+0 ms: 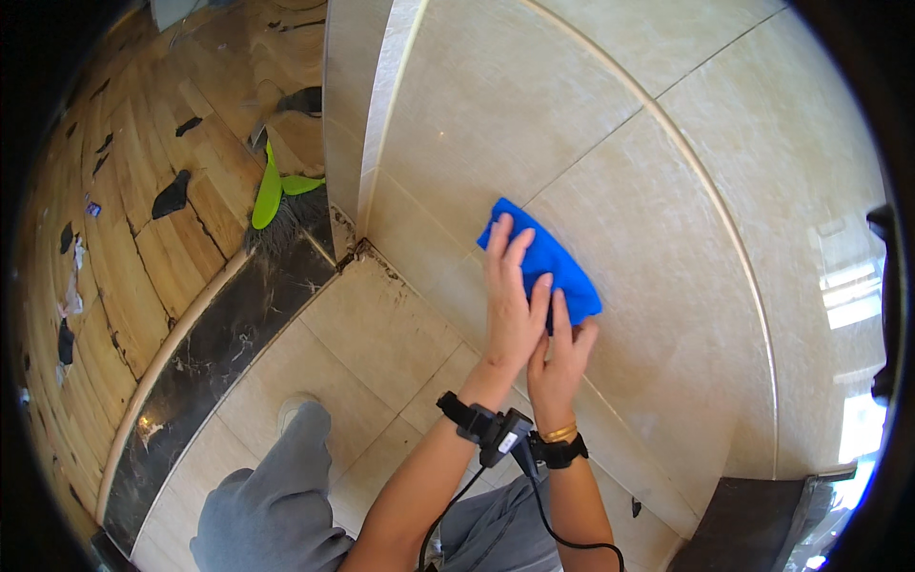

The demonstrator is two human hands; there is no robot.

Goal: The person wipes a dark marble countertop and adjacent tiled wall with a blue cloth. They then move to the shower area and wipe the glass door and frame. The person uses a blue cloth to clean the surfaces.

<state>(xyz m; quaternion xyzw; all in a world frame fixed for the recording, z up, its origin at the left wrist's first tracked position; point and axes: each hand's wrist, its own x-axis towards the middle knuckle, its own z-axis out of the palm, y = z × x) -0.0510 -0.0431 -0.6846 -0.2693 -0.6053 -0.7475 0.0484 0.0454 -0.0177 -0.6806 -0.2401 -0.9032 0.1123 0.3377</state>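
A folded blue cloth [561,261] lies flat against the glossy beige tiled wall [486,107], across a joint between tiles. My left hand [512,293] holds its left side, fingertips resting on the fabric and pressing it to the wall. Close beside it, my right hand [562,350] grips the cloth's lower edge, with the fingers partly over the blue fabric. Both wrists carry black straps with cabled devices, and gold bangles circle the right wrist. The cloth's underside is hidden.
A broom with a lime-green head and grey bristles [275,207] lies by the black marble threshold [236,343]. Dark scraps [171,194] litter the wood-look floor [207,236] beyond. Dirt sits in the wall corner [361,250]. A dark panel [743,522] stands lower right.
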